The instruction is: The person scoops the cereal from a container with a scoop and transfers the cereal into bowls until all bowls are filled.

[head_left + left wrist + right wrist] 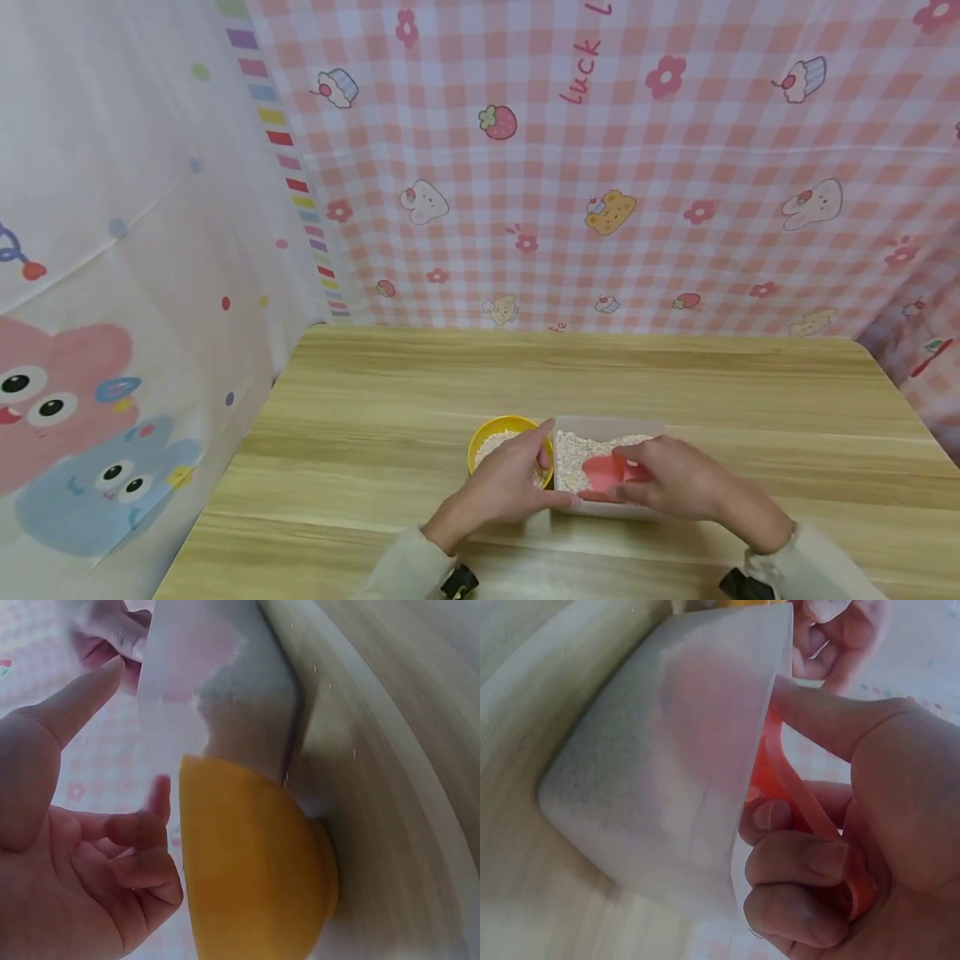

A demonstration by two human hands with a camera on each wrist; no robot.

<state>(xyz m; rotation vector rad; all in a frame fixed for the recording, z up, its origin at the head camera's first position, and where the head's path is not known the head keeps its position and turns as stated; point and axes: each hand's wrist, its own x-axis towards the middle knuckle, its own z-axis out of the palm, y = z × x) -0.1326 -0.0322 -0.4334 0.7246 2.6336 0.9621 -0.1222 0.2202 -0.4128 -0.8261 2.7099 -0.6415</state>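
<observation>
My right hand (675,477) grips the handle of a coral-red scoop (598,473). Inside a translucent white box (609,427), the scoop's bowl lies among pale oat flakes (572,457). Seen from the right wrist, my fingers wrap the looped handle (802,796) and the scoop shows faintly through the box wall. My left hand (510,479) hovers over a yellow bowl (517,420) that holds more oats (493,442). Its thumb (86,701) reaches straight to the box's near left corner, and the other fingers bend loosely beside the bowl's rim.
Bowl and box stand side by side on a wood-grain table (390,392). A few loose flakes (354,754) lie on the tabletop near them. A pink checked cloth (555,183) hangs behind the table, and a white printed cloth (172,233) hangs at the left.
</observation>
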